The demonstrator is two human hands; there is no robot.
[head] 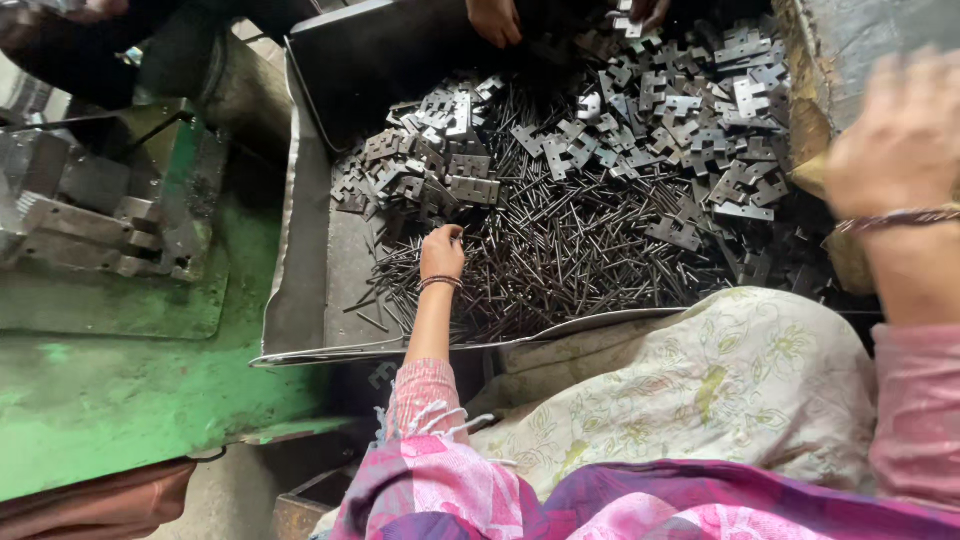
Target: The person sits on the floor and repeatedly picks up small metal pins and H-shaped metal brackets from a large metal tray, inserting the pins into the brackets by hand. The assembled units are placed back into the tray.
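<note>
Worn green machine bed [110,400], grey metal block [80,215], dim workshop light

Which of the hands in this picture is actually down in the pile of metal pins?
The person's left hand, with a wrist band, rests in the metal pins. Their right hand is raised and blurred; two other hands are at the tray's far end.

dark metal pins [560,260], heaped in tray

Thin dark steel pins [560,260] lie dull and slightly oily in the grey sheet-metal tray [310,290], whose bare floor looks scuffed. Above the pins, flat silvery metal hinge plates [690,110] gleam faintly. Left of the tray, the green-painted machine bed [120,390] is worn and chipped.
</note>
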